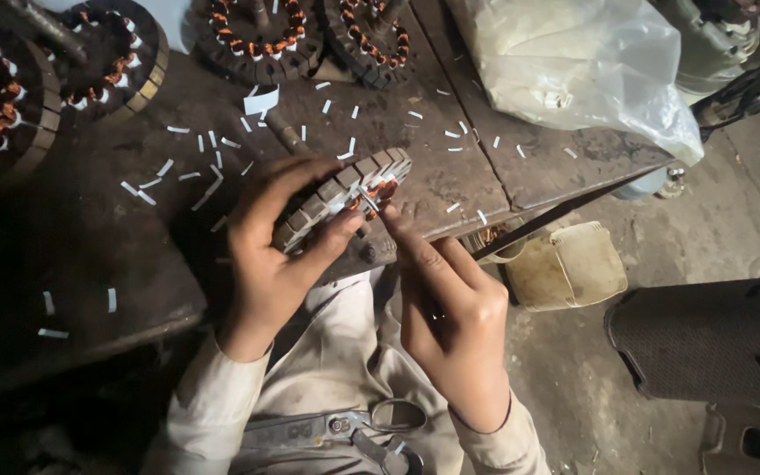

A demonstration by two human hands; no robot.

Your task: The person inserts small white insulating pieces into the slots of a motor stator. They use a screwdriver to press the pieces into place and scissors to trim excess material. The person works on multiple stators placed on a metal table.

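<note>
Left hand (270,255) grips the motor ring (345,198) while right hand (450,312) pinches a paper strip (369,199) into it; a loose grip could likely crumple the strip.

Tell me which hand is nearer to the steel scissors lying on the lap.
Right. The right hand hangs just above the steel scissors, its wrist close over the finger loops. The left hand is farther up, gripping the round wound stator core at the bench edge.

Motor stator (345,198): round laminated steel ring, copper windings in slots, tilted on edge at workbench front edge. White paper insulation strip (368,199) standing in one slot.
</note>
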